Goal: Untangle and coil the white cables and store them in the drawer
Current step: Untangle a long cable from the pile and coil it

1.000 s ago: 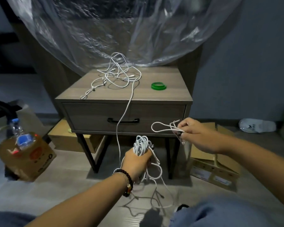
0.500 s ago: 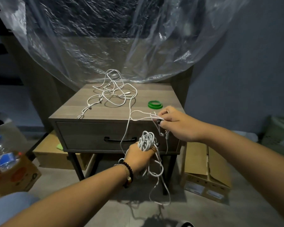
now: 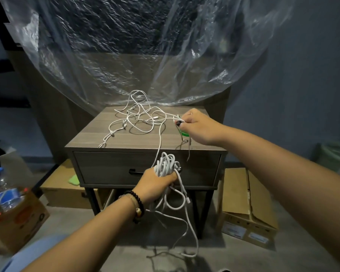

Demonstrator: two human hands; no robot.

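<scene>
My left hand (image 3: 155, 183) grips a bundle of coiled white cable (image 3: 166, 163) in front of the closed drawer (image 3: 106, 167), with loose loops dangling below it toward the floor. One strand runs up from the bundle to a tangle of white cables (image 3: 137, 118) lying on the nightstand top (image 3: 90, 136). My right hand (image 3: 196, 126) is over the right side of the top and pinches a loop of white cable that leads into the tangle. A green ring (image 3: 185, 133) lies partly hidden under that hand.
Clear plastic sheeting (image 3: 145, 55) hangs behind the nightstand. Cardboard boxes sit on the floor: one at the right (image 3: 243, 205), one under the nightstand (image 3: 63, 189), one at the left (image 3: 16, 218) holding a water bottle (image 3: 2, 191). The drawer has a black handle (image 3: 134, 171).
My right hand rose from beside the drawer front to above the nightstand top, carrying its cable loop toward the tangle. My left hand kept hold of the coiled bundle and lifted slightly.
</scene>
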